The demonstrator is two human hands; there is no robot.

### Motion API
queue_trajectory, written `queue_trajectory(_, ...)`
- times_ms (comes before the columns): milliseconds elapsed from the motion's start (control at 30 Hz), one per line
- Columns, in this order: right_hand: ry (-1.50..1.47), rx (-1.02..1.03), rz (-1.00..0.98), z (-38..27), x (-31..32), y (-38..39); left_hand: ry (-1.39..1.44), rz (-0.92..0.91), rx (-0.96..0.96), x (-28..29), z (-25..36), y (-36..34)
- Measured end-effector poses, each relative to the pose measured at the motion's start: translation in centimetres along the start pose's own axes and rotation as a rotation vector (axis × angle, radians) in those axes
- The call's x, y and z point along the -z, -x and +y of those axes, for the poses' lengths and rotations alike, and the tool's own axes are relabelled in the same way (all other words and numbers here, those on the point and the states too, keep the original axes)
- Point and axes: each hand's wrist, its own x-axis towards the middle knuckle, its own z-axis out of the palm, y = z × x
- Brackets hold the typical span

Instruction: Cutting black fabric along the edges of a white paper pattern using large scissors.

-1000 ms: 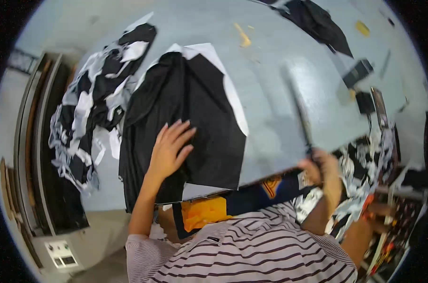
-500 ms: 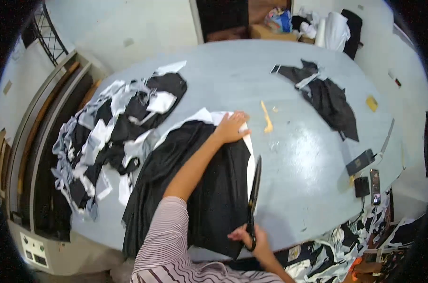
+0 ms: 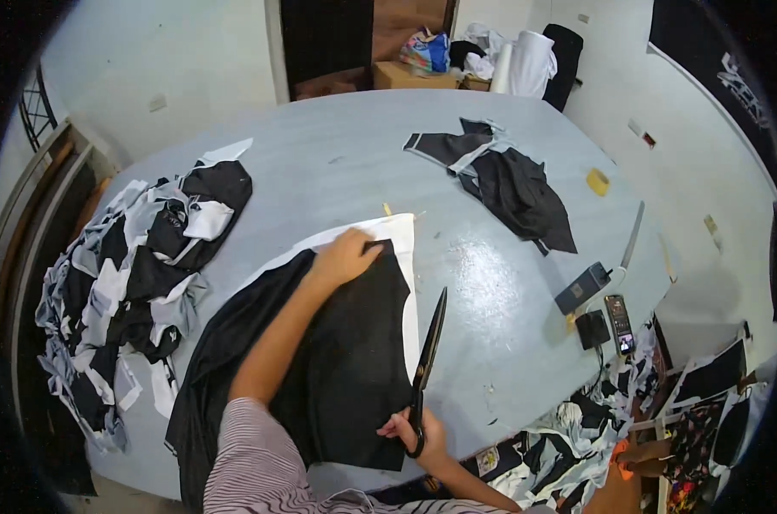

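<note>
My left hand [image 3: 347, 259] lies over the far edge of a black cloth [image 3: 354, 360], fingers spread and pressing down. Under the cloth is a white sheet [image 3: 397, 230], showing as a strip along its far and right edges. In my right hand [image 3: 427, 437] is a pair of large black scissors [image 3: 429, 343], gripped by the handles near the cloth's lower right corner. Their blades point away from me beside the sheet's right edge and look nearly closed.
Black, white and grey scraps [image 3: 131, 283] heap on the table's left. A crumpled black piece [image 3: 517, 184] lies far right. Yellow tape [image 3: 597, 182], a dark box [image 3: 583, 288], a black adapter [image 3: 591, 330] and a phone [image 3: 619, 324] sit near the right edge. More scraps [image 3: 568, 437] lie below it.
The view has shifted to the right. My left hand has moved left off the white sheet's corner, which now covers most of an orange-yellow scrap. The scissors remain in my right hand.
</note>
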Motion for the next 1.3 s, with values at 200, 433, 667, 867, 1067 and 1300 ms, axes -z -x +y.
queue_trajectory(200,0.073,-0.017,-0.071,-0.2,-0.3,0.0,-0.453,0.052,0.506,4.7,-2.1,19.2)
queue_trajectory(433,0.016,-0.114,-0.057,-0.3,0.1,0.2,-0.172,-0.080,0.847,7.0,-4.8,29.9)
queue_trajectory(667,0.021,-0.108,-0.135,0.4,-1.0,-1.0,-0.524,0.056,0.937,9.8,-17.8,21.6)
queue_trajectory(867,0.245,-0.075,-0.063,-1.9,5.2,0.3,-0.268,-0.090,-0.372,2.1,1.3,16.2)
queue_trajectory(1067,0.185,-0.214,-0.318,-5.7,13.3,4.7,-0.226,-0.050,-0.474,-5.0,6.9,23.5)
queue_trajectory(1300,0.138,-0.555,-0.644,-4.4,16.2,12.1,-0.213,-0.011,-0.422,-7.5,9.5,25.1)
